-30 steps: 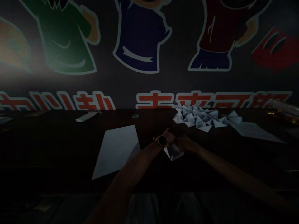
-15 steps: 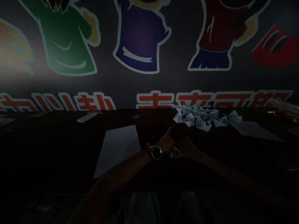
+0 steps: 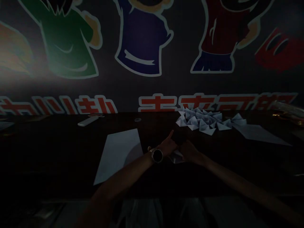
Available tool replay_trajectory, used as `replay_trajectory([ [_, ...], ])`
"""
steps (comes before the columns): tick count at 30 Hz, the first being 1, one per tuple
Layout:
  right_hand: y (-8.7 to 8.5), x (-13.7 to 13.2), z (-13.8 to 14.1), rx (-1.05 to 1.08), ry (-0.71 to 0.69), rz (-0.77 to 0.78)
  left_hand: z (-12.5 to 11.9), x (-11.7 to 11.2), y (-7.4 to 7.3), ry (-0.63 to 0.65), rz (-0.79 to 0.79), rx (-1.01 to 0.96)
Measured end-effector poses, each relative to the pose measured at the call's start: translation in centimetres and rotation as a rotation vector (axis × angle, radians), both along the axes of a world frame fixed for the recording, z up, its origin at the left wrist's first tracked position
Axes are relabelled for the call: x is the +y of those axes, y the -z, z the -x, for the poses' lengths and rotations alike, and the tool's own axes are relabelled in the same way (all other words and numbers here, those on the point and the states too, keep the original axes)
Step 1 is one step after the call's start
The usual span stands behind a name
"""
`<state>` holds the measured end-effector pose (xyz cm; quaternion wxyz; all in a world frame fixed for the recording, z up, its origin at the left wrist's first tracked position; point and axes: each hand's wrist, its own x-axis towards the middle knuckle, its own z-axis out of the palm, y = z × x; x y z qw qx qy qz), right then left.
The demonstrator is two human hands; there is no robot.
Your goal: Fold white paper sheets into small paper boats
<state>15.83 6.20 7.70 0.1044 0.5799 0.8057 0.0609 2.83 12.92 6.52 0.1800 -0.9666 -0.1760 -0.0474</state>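
The scene is very dark. My left hand (image 3: 168, 145), with a round watch on its wrist, and my right hand (image 3: 188, 150) meet over a small folded white paper piece (image 3: 176, 156) low on the dark table (image 3: 59, 148). Both hands pinch the paper from either side. The left index finger points up and away. Most of the paper is hidden under the hands.
A flat white sheet (image 3: 118, 154) lies left of my hands. A heap of several folded white paper shapes (image 3: 204, 119) sits at the far right, with another flat sheet (image 3: 258, 133) beside it. A pale remote-like bar (image 3: 88, 120) lies far left. A cartoon mural covers the wall behind.
The paper piece was held up and well visible a second ago. It now sits lower between my hands, mostly covered, and my left index finger has lifted.
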Motion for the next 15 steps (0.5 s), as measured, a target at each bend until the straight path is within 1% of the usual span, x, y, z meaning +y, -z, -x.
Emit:
replay_trajectory([
  [3, -0.1, 0.2, 0.0, 0.007, -0.002, -0.001, 0.3, -0.2, -0.1, 0.011, -0.043, 0.021],
  [6, 0.0, 0.3, 0.0, 0.021, 0.007, -0.023, 0.5, 0.0, 0.4, 0.028, -0.039, -0.023],
  [10, 0.4, 0.2, 0.2, 0.056, 0.030, -0.074, 0.6, 0.4, 1.1, 0.012, -0.031, -0.046],
  [12, 0.7, 0.1, 0.4, 0.075, 0.039, -0.106, 0.7, 0.5, 1.2, -0.015, -0.012, -0.061],
  [15, 0.9, -0.2, 0.6, 0.105, 0.049, -0.158, 1.1, 0.4, 1.5, -0.105, 0.046, -0.100],
])
